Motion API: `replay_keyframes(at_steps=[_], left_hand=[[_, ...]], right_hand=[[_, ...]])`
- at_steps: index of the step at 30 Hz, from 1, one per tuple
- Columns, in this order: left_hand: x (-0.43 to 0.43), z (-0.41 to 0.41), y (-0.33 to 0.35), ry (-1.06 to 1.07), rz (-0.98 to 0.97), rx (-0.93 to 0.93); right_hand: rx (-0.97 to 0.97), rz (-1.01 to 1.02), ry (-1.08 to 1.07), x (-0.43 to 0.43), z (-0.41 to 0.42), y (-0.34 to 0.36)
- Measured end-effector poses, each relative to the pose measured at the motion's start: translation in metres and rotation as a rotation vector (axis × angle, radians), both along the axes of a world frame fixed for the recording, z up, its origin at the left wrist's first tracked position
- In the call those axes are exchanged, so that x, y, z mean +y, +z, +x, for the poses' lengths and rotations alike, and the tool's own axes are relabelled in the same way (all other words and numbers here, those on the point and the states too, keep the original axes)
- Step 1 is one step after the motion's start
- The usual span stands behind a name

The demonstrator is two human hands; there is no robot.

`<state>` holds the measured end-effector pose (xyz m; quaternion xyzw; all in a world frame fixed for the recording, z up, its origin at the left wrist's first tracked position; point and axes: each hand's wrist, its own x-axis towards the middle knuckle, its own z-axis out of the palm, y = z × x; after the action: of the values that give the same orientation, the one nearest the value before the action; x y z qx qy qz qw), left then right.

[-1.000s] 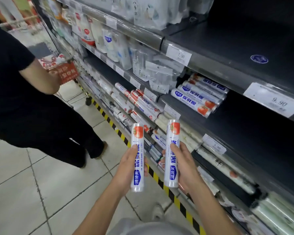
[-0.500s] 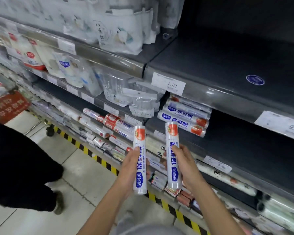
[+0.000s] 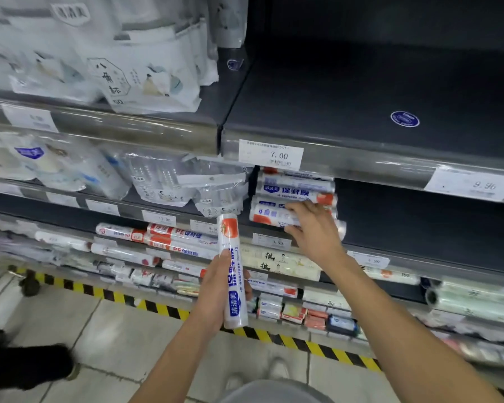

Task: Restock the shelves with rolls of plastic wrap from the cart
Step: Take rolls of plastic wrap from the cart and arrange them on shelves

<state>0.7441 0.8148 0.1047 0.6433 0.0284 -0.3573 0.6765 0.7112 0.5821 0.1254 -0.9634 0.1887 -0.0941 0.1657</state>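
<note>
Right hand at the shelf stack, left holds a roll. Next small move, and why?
Probably the right hand should release its roll onto the stack and withdraw: the roll lies level with the others, and the left hand holds a second roll upright, waiting.

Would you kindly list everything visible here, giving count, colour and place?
Upright roll: one, white-blue, red top, in left hand.
Sideways roll: one, white, red end, at the stack's foot, in right hand.
Stacked rolls: at least three, white-blue, middle shelf.
PE rolls: several, white-red, one level below, left.
Bagged goods: many, whitish, upper left.
Price tags: many, white, shelf edges.
Round sticker: one, blue, dark upper shelf.
Hazard tape: one strip, yellow-black, floor.
Left hand: grips upright roll.
Right hand: grips sideways roll.
</note>
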Motion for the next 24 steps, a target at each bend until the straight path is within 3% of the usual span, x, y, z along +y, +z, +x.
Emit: replay_keyframes(at_steps=[8,18,24], left_hand=[[-0.011,0.012,-0.002,0.049,-0.029,0.012],[-0.018,0.018,-0.007,0.044,-0.095,0.008],[-0.022,0.022,-0.013,0.034,-0.031,0.028]], right_hand=[[0.010,-0.128,0.001,-0.004,0.010,-0.015],[-0.039,-0.130,-0.040,-0.012,0.028,-0.026],[-0.064,-0.142,-0.064,-0.021,0.041,-0.027]])
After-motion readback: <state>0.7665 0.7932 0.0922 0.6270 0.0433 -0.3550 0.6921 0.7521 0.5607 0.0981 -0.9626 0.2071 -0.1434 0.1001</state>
